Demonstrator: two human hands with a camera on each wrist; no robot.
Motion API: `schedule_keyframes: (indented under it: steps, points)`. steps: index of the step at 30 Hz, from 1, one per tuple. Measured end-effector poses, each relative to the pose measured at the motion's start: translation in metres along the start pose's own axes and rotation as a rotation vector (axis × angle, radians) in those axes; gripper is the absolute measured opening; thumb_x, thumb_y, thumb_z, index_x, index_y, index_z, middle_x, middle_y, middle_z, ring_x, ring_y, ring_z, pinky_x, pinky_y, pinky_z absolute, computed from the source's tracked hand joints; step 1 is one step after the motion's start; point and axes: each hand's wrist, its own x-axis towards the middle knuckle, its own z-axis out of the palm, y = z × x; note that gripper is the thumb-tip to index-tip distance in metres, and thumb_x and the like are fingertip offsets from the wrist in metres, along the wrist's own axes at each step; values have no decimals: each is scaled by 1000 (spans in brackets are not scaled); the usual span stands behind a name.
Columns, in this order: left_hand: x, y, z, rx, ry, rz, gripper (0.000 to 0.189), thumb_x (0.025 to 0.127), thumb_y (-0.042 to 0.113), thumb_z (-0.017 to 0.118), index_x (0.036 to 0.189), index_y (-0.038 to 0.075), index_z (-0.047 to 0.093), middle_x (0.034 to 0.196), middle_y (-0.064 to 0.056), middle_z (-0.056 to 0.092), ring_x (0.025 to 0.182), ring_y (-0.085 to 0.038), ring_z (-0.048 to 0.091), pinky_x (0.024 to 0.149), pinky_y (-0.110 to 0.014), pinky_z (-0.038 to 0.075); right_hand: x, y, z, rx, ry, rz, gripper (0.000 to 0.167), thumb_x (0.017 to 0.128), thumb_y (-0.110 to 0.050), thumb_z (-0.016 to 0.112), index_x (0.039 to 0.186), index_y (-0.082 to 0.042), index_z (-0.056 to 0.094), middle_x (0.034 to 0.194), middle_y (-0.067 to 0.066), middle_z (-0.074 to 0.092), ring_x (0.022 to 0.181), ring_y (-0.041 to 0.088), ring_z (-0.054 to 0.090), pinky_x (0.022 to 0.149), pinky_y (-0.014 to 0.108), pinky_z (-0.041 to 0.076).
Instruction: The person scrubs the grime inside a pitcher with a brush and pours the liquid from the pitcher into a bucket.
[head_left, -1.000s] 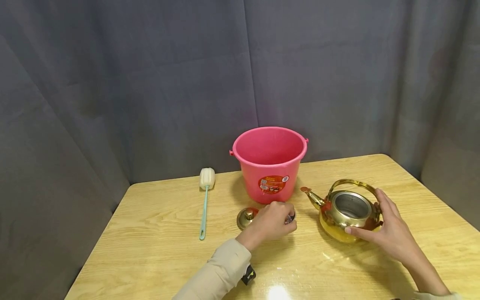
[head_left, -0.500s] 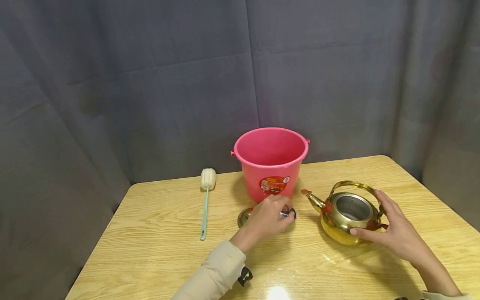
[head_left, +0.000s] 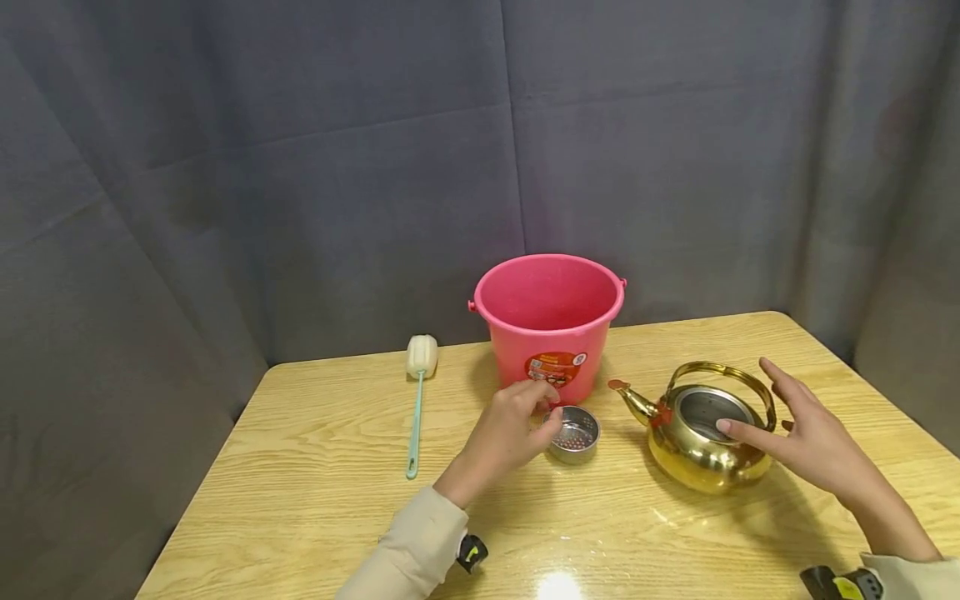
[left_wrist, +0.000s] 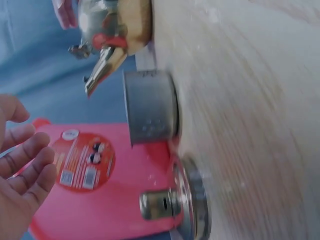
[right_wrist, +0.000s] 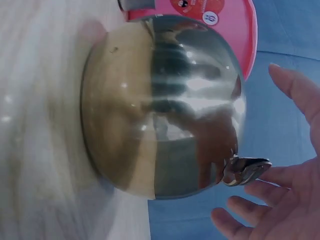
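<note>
My left hand (head_left: pixel 506 425) is beside a round metal strainer basket (head_left: pixel 574 435), which stands upright on the table with small holes in its bottom. Its loosely bent fingers (left_wrist: pixel 30 165) hold nothing. A gold kettle lid (left_wrist: pixel 187 200) with a knob lies on the table in the left wrist view; the left hand hides it in the head view. To the right stands a gold kettle (head_left: pixel 708 467), lidless, with its spout towards the left and its handle raised. My right hand (head_left: pixel 817 442) spreads its fingers and thumb around the kettle's right side, apart from its body and gripping nothing.
A pink bucket (head_left: pixel 551 333) with a red label stands at the back, behind the strainer. Left of it a sponge brush (head_left: pixel 417 408) with a pale green handle lies on the wooden table (head_left: pixel 315 500). Grey curtains (head_left: pixel 375 167) enclose the back and sides.
My left hand has let go of the strainer basket and drawn back to the left, so the basket now shows. My right hand has come off the kettle and moved slightly right.
</note>
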Motion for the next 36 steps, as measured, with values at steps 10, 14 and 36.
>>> schedule_keyframes:
  steps: [10, 14, 36]
  points:
    - [-21, -15, -26, -55, 70, -134, 6, 84, 4, 66, 89, 8, 64, 80, 3, 60, 72, -12, 58, 63, -23, 49, -1, 14, 4, 96, -33, -11, 102, 86, -31, 74, 157, -15, 1, 155, 28, 9, 130, 59, 22, 86, 72, 33]
    - [-29, -22, -35, -33, 106, -147, 7, 84, 5, 66, 90, 8, 65, 76, 4, 57, 69, -15, 57, 59, -25, 48, -3, 17, 6, 97, -28, -21, 105, 85, -30, 75, 157, -19, 0, 155, 28, 10, 131, 59, 21, 86, 72, 33]
    - [-56, -49, -72, 25, 254, -318, 16, 83, 2, 68, 98, 2, 67, 76, -1, 60, 65, -14, 57, 55, -26, 50, 2, 19, 16, 107, 9, -115, 115, 75, -21, 84, 157, -16, 3, 153, 29, 14, 126, 55, 31, 75, 3, 31]
